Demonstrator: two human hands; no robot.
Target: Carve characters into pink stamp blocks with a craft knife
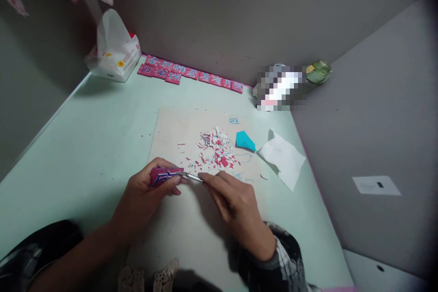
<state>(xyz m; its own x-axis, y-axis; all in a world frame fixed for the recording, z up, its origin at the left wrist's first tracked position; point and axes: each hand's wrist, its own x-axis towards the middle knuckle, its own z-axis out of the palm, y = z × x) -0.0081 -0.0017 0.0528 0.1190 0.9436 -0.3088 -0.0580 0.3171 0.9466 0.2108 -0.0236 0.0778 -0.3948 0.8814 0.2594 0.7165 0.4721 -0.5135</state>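
My left hand (147,194) is closed around a small pink block with blue-white carved lines (164,175), held just above a beige work board (178,137). My right hand (232,205) pinches a thin metal craft knife (192,177) whose tip meets the right end of the block. Both hands hover over the near half of the board. A heap of pink, white and blue shavings (217,148) lies on the board beyond the knife.
A blue paper piece (245,140) and a white paper sheet (283,157) lie right of the shavings. A row of pink carved blocks (191,74) lines the back wall. A white plastic bag (114,50) stands at the back left. Grey walls enclose the pale green table (85,146).
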